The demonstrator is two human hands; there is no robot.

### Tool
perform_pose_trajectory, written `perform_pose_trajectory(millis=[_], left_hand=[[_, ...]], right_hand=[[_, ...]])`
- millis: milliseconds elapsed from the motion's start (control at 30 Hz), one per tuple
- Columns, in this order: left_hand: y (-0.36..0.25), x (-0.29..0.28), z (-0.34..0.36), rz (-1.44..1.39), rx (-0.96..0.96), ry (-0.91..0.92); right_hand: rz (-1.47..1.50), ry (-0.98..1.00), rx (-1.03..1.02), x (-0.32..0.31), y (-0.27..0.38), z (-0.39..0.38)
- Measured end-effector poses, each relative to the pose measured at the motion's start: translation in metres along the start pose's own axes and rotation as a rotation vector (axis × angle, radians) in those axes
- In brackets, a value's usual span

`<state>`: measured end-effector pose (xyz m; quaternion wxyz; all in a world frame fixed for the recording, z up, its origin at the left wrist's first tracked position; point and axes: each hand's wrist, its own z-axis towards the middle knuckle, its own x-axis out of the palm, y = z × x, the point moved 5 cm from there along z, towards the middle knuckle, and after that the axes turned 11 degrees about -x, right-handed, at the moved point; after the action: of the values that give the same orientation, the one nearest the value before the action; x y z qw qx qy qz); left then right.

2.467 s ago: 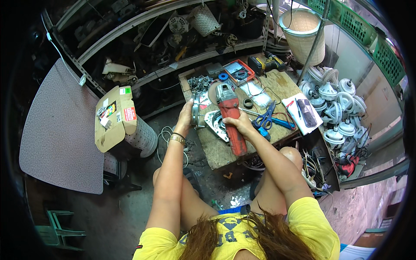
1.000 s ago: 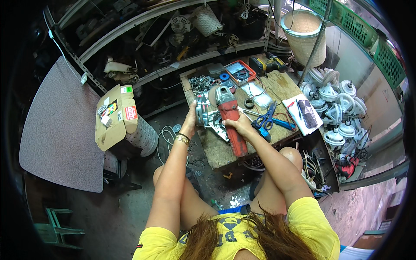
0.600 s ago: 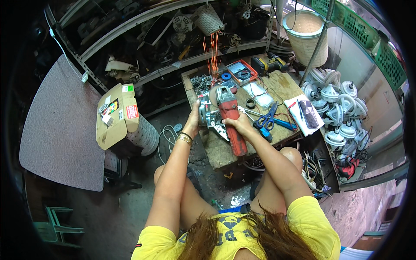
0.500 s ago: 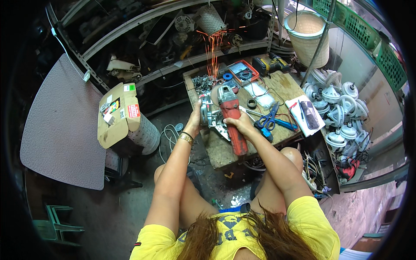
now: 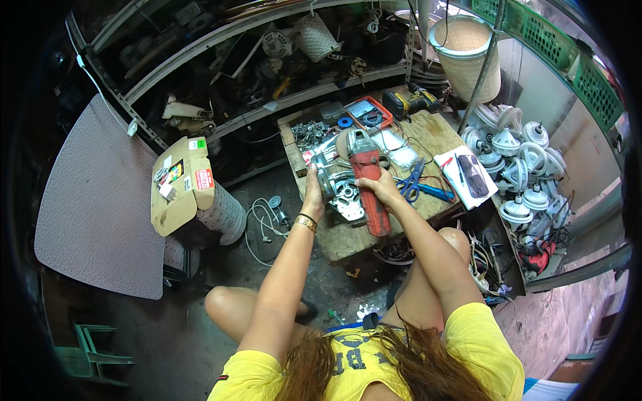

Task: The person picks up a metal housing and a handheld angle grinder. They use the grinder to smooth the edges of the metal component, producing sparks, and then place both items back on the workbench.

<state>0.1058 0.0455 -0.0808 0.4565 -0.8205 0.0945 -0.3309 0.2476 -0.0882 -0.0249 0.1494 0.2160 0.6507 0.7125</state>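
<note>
Angle grinder (image 5: 366, 180) on counter (image 5: 348, 242), metal housing (image 5: 332, 187) at its 9 o'clock, scissors (image 5: 416, 186) at 3 o'clock, multimeter (image 5: 366, 113) at 12 o'clock.

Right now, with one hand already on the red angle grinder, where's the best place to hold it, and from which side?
Hold the red angle grinder around its long body, behind the grey head, probably from its right side, where the right hand wraps it. The body is a straight bar that narrows slightly toward the near end, so a grip can close around it. The left hand steadies the metal part beside the disc end.
</note>
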Motion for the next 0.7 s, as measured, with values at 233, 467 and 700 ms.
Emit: perform_pose_trajectory(millis=[233, 467, 700], left_hand=[[0.017, -0.004, 0.037, -0.003, 0.040, 0.035], [0.022, -0.001, 0.043, 0.047, 0.044, 0.016], [0.025, 0.018, 0.028, 0.052, 0.012, 0.023]], right_hand=[[-0.053, 0.004, -0.010, -0.001, 0.002, -0.004], [-0.069, 0.001, -0.039, -0.001, -0.003, 0.001], [-0.049, 0.000, -0.024, -0.008, -0.012, 0.006]])
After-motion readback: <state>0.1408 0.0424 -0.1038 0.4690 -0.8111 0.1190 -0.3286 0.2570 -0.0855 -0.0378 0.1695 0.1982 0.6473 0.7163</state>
